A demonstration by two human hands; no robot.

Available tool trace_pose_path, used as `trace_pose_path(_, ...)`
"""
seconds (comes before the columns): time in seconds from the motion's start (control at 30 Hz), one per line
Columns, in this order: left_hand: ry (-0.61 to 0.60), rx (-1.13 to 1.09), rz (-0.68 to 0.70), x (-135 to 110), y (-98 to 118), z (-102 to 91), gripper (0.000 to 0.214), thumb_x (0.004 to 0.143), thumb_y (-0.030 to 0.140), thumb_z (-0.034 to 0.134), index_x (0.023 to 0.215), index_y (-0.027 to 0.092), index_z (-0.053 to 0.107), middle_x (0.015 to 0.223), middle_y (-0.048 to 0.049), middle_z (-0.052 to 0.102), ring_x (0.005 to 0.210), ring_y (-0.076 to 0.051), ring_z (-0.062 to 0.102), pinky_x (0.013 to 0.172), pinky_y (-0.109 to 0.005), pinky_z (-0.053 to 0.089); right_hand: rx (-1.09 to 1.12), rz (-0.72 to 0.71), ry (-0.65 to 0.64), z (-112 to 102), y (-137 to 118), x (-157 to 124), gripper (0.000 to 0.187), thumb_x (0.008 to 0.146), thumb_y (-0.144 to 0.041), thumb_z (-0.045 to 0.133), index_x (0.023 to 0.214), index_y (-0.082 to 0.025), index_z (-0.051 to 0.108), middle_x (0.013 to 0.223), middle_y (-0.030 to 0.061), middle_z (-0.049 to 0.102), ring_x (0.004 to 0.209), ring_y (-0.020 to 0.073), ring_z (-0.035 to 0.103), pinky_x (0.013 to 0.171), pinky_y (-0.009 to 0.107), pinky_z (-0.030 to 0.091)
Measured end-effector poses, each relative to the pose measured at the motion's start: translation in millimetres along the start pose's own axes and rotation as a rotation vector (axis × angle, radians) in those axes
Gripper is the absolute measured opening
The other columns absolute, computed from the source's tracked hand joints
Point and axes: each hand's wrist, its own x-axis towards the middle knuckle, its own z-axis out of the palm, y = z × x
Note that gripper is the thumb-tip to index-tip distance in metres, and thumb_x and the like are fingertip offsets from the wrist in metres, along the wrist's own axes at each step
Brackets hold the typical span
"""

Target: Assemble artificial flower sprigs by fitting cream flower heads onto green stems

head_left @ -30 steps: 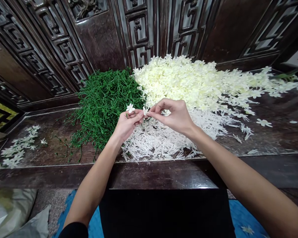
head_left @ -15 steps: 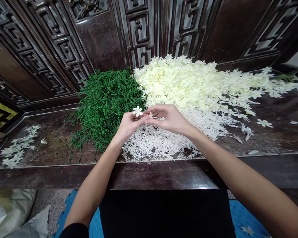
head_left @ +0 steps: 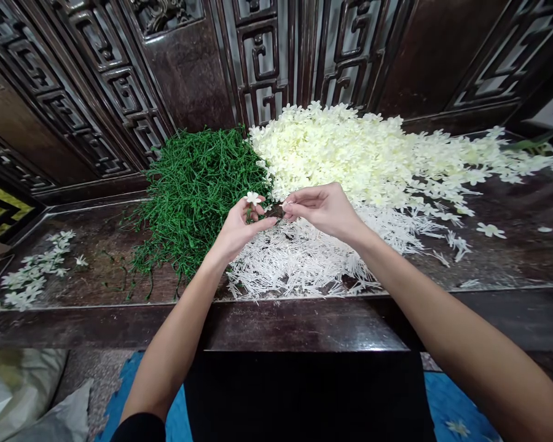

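My left hand point(head_left: 238, 228) is closed loosely round a thin green plastic stem, with a white artificial flower point(head_left: 253, 197) showing above its fingers. The thumb points right, toward my other hand. A short gap away, my right hand point(head_left: 326, 210) pinches a small white piece between thumb and fingertips; its exact shape is too small to tell. Behind my left hand rises a heap of green plastic stems point(head_left: 203, 178). Loose white-yellow petal flowers point(head_left: 341, 147) are heaped behind my right hand. Thin white stamen-like pieces point(head_left: 299, 267) lie spread below both hands.
The dark wooden ledge point(head_left: 304, 325) carries all the heaps, and a carved lattice panel point(head_left: 258, 55) stands behind it. At far left lies a cluster of white flower sprigs point(head_left: 32, 273). A pale bag point(head_left: 18, 387) sits on the floor at lower left.
My hands have parted: the right one has moved up and to the right with its fingers pinched. The left hand stays nearly in place, flower still in it.
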Motion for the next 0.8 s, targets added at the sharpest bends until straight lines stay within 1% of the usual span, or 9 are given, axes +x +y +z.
trace_pose_path(0.03,-0.012,-0.014,-0.034,0,2,0.1,0.051,0.059,0.015,0.084,0.105,0.017,0.064,0.087,-0.0010,0.056,0.081,-0.014,0.048,0.075,-0.028,0.038,-0.012,-0.003,0.010,-1,0,1,0.013,0.069,-0.029,0.083,0.075,-0.018,0.077,0.071,0.0048,0.075,0.065,0.0194,0.073,0.072,0.040,0.066)
trace_pose_path(0.07,-0.027,-0.043,-0.071,-1,5,0.2,0.052,0.058,0.012,0.081,0.106,0.018,0.064,0.090,-0.0014,0.055,0.084,-0.015,0.048,0.076,-0.028,0.038,-0.020,-0.006,0.016,-2,0,1,0.012,0.070,-0.028,0.082,0.075,-0.018,0.077,0.071,0.0047,0.075,0.066,0.0194,0.072,0.072,0.040,0.065)
trace_pose_path(0.2,-0.038,-0.224,-0.189,0,9,0.9,0.030,0.065,0.016,0.062,0.095,0.017,0.067,0.093,-0.0044,0.058,0.092,-0.018,0.052,0.081,-0.029,0.038,-0.037,-0.017,0.011,-2,0,1,0.008,0.074,-0.025,0.077,0.077,-0.018,0.078,0.074,0.0053,0.075,0.067,0.0192,0.072,0.073,0.041,0.064)
trace_pose_path(0.3,0.003,-0.214,-0.226,3,7,0.8,0.022,0.072,0.020,0.061,0.092,0.016,0.067,0.099,-0.0069,0.061,0.100,-0.021,0.053,0.085,-0.029,0.039,-0.046,-0.017,-0.005,-2,1,1,0.007,0.076,-0.024,0.075,0.078,-0.017,0.078,0.075,0.0058,0.074,0.067,0.0191,0.071,0.074,0.042,0.063)
trace_pose_path(0.4,-0.001,-0.113,-0.169,3,3,0.8,0.019,0.076,0.020,0.069,0.094,0.015,0.065,0.098,-0.0065,0.061,0.097,-0.018,0.053,0.086,-0.029,0.039,-0.048,-0.017,-0.027,-1,2,0,0.007,0.075,-0.023,0.076,0.078,-0.017,0.077,0.075,0.0057,0.074,0.068,0.0190,0.071,0.075,0.041,0.062)
trace_pose_path(0.47,-0.023,-0.068,-0.101,2,0,1.0,0.018,0.077,0.019,0.071,0.092,0.014,0.062,0.090,-0.0035,0.058,0.087,-0.014,0.052,0.083,-0.028,0.040,-0.051,-0.017,-0.046,0,2,0,0.008,0.076,-0.025,0.075,0.077,-0.017,0.076,0.075,0.0057,0.074,0.069,0.0191,0.071,0.076,0.041,0.062)
trace_pose_path(0.53,-0.011,-0.050,-0.064,1,-1,1.1,0.017,0.078,0.018,0.072,0.085,0.015,0.056,0.082,0.0002,0.054,0.076,-0.011,0.049,0.077,-0.026,0.040,-0.058,-0.017,-0.069,0,1,0,0.010,0.077,-0.027,0.074,0.077,-0.017,0.075,0.076,0.0057,0.074,0.070,0.0191,0.071,0.076,0.042,0.062)
trace_pose_path(0.63,0.000,-0.078,-0.056,1,-2,1.2,0.025,0.078,0.019,0.074,0.080,0.017,0.049,0.074,0.0029,0.051,0.068,-0.008,0.048,0.067,-0.024,0.038,-0.073,-0.019,-0.091,0,0,0,0.012,0.077,-0.030,0.075,0.078,-0.018,0.073,0.078,0.0055,0.074,0.071,0.0187,0.071,0.077,0.042,0.062)
trace_pose_path(0.8,-0.013,-0.164,-0.007,4,-5,0.6,0.028,0.073,0.023,0.079,0.083,0.016,0.053,0.068,0.0033,0.053,0.066,-0.009,0.054,0.059,-0.023,0.035,-0.090,-0.027,-0.117,-1,2,0,0.014,0.080,-0.031,0.072,0.079,-0.017,0.071,0.080,0.0065,0.075,0.071,0.0186,0.070,0.075,0.041,0.062)
